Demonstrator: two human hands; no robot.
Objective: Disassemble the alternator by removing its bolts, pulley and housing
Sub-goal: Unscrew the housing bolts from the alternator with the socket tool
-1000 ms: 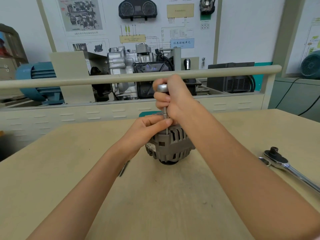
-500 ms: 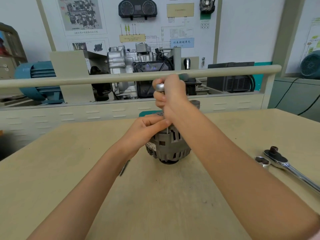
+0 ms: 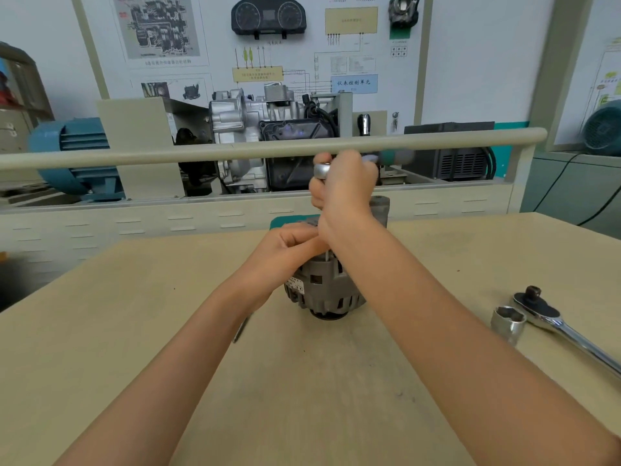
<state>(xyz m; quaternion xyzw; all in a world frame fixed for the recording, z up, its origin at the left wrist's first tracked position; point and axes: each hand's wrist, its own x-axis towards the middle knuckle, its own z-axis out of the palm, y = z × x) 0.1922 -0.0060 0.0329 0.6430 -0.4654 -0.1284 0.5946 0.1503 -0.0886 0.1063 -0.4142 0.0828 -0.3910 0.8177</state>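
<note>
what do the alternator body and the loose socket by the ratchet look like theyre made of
Alternator body: dull grey cast metal, likely aluminium, judging by its matte, slotted shell. Loose socket: bright polished steel, probably chrome-plated, given its mirror-like reflections. Ratchet: the same shiny finish.

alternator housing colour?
Grey metal; the alternator housing has dark vent slots around its side, shown best in the head view, below the hands.

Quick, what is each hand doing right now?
Left hand: fingers pinch the tool's thin shaft above the alternator.
Right hand: grips the small ratchet.
</note>
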